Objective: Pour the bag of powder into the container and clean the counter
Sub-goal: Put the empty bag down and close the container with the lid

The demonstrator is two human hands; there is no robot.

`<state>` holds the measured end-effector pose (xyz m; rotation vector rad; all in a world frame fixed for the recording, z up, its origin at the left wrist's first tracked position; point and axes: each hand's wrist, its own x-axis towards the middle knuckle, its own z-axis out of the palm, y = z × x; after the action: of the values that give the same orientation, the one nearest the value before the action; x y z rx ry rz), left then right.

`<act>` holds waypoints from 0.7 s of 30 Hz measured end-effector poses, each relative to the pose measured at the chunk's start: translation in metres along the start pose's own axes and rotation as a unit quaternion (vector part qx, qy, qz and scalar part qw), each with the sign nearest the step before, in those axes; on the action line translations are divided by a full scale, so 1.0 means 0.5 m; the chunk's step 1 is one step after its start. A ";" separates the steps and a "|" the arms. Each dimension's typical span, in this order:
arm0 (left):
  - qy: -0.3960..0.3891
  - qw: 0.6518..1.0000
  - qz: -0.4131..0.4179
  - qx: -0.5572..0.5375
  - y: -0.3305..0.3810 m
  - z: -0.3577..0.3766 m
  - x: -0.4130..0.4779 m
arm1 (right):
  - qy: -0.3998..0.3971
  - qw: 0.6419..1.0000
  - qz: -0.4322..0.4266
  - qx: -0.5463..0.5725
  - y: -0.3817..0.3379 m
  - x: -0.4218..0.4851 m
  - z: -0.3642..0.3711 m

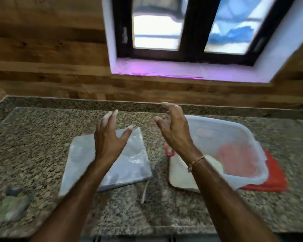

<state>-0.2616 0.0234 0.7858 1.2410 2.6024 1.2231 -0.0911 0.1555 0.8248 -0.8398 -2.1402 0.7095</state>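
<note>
A flat, clear plastic bag (129, 165) lies on the speckled granite counter (42, 137), under my left arm. My left hand (110, 137) hovers above it with fingers spread and powder-dusted tips, holding nothing. To the right stands a translucent plastic container (234, 137) with pale powder (215, 165) and a pinkish patch inside. It rests on a red lid (273, 179). My right hand (175, 130) is raised between bag and container, fingers loosely bent, holding nothing.
A crumpled greenish cloth (10, 205) lies at the counter's front left. A thin white strip (144, 191) lies in front of the bag. A wooden wall and a dark-framed window (191, 32) with a pink sill rise behind the counter.
</note>
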 end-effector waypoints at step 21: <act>-0.245 0.956 0.141 0.083 0.674 0.573 -0.222 | -0.046 0.931 0.336 -0.131 0.726 -0.238 -0.605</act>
<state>0.1260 0.2631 0.7731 1.7303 2.2468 0.6071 0.3310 0.3660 0.7030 -1.7609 -2.0439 0.8102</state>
